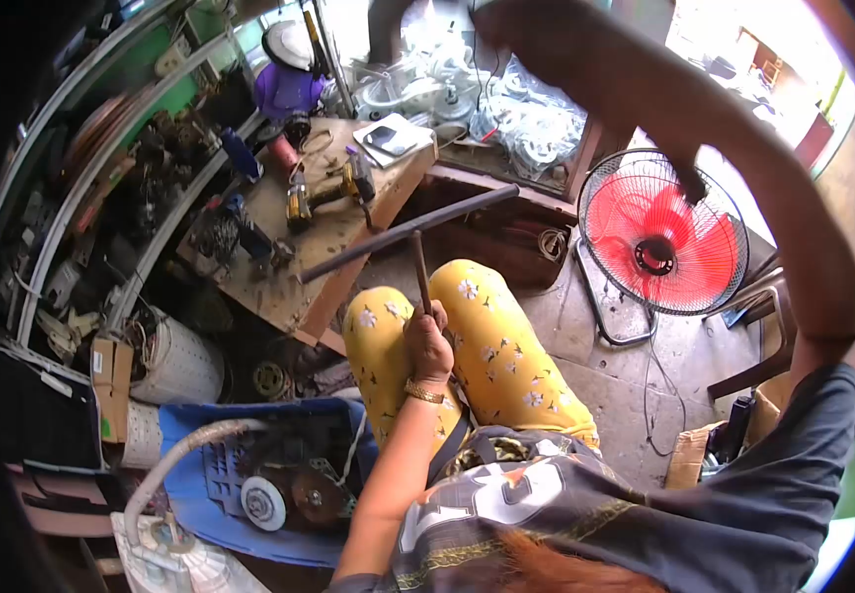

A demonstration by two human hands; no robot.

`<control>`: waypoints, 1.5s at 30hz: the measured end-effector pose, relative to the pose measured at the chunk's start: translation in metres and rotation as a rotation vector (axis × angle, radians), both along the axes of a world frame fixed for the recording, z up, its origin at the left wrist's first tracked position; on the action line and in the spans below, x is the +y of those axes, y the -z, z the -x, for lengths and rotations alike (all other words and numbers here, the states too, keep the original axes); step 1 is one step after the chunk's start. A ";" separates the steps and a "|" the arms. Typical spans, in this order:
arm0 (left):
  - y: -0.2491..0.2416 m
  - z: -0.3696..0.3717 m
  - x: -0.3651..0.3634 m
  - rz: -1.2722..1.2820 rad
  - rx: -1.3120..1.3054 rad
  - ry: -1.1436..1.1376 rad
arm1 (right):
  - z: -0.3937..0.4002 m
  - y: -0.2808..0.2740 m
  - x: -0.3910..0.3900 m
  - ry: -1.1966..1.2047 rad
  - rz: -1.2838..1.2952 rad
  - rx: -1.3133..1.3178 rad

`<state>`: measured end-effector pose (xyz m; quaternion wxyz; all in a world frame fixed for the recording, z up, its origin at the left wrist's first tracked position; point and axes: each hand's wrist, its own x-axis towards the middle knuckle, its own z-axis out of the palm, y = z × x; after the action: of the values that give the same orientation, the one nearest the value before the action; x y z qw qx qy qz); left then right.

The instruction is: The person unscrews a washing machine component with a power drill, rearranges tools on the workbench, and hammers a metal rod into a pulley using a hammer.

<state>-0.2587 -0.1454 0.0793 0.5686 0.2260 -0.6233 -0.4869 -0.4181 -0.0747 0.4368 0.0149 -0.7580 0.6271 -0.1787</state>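
Note:
My left hand [430, 346], with a gold-coloured watch or bracelet at the wrist, is closed around a thin brown rod [420, 259] held upright over my knees. The rod's top end overlaps a long dark metal bar [407, 232], which slants up to the right across the edge of a wooden workbench [259, 287]. My right arm [733, 128] is raised and arches over the right side of the view. My right hand [511, 25] is at the top edge, dark and smeared, its fingers not readable.
On the bench are a yellow-black power drill [333, 193] and a white pad [393, 138]. A red-bladed fan [654, 252] stands at right. A blue tub of machine parts [249, 484] lies at lower left, near crowded shelves [111, 178]. Plastic-wrapped parts [536, 119] fill the back.

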 end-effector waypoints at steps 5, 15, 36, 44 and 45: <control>-0.006 -0.003 -0.001 -0.031 0.048 -0.012 | -0.005 0.033 -0.001 -0.079 0.024 -0.007; -0.002 -0.001 -0.003 -0.037 0.043 0.002 | -0.004 0.043 -0.003 -0.056 -0.075 0.020; -0.009 0.001 -0.013 0.025 -0.130 0.183 | 0.004 0.158 -0.050 -0.197 0.276 -0.140; -0.001 -0.024 -0.010 0.232 -0.931 0.204 | 0.027 0.120 -0.061 -0.158 0.260 -0.402; 0.007 -0.023 -0.008 0.284 -0.963 0.193 | 0.034 0.112 -0.056 -0.055 0.275 -0.326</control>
<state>-0.2354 -0.1533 0.0718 0.1942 0.2867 -0.8927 -0.2883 -0.4520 -0.1311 0.3253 0.0173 -0.7307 0.5653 -0.3823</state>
